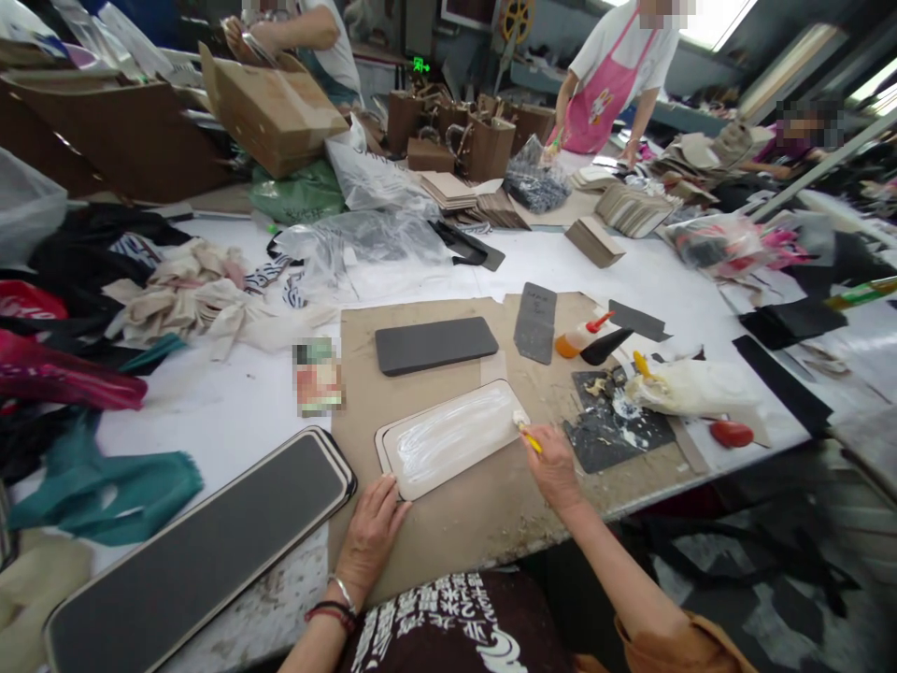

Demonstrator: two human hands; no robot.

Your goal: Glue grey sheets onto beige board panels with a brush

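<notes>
Right now, the right hand (pixel 553 467), to the right of centre and low in the frame, has its fingers closed round a small yellow-handled brush (pixel 533 442), whose whitish tip meets the right end of a pale panel (pixel 455 439). That panel lies aslant just below the middle of the frame, on a brown sheet (pixel 455 533), with white streaks over much of its face. Lower down and to the left, the left hand (pixel 371 525) lies loosely open, fingertips touching the panel's near left corner. Just above sits a dark grey panel (pixel 436 345); a longer grey panel (pixel 200 561) stretches into the lower left. Over at right, a smeared dark board (pixel 595 453) lies near an orange bottle (pixel 575 341) with a red nozzle. At upper right, someone in a pink apron (pixel 609 89) stands across the table.
</notes>
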